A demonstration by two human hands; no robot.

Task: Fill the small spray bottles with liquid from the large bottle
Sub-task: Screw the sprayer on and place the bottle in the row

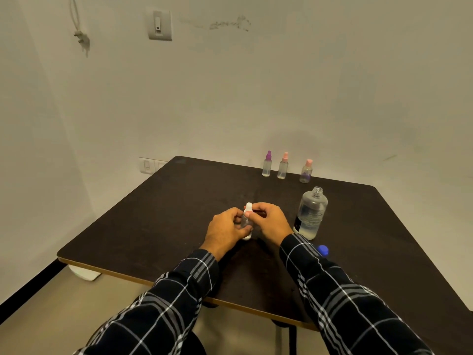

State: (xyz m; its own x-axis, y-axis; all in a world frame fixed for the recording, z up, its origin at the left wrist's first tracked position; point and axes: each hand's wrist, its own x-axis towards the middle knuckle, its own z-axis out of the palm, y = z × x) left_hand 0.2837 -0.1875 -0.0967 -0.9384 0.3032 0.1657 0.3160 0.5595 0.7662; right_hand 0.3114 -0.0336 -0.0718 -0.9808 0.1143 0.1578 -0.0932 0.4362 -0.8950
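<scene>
Fingers of our left hand curl round the small spray bottle, steadying it while our right hand pinches its white top; the large bottle stands uncapped just right of them, ready for pouring.

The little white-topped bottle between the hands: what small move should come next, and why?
Probably a twist of the white top with the right hand, while the left hand steadies the small bottle. The right hand pinches the top and the left grips the body. The large bottle stands uncapped, its blue cap lying apart. Whether the top is coming off or going on, I cannot tell.
</scene>
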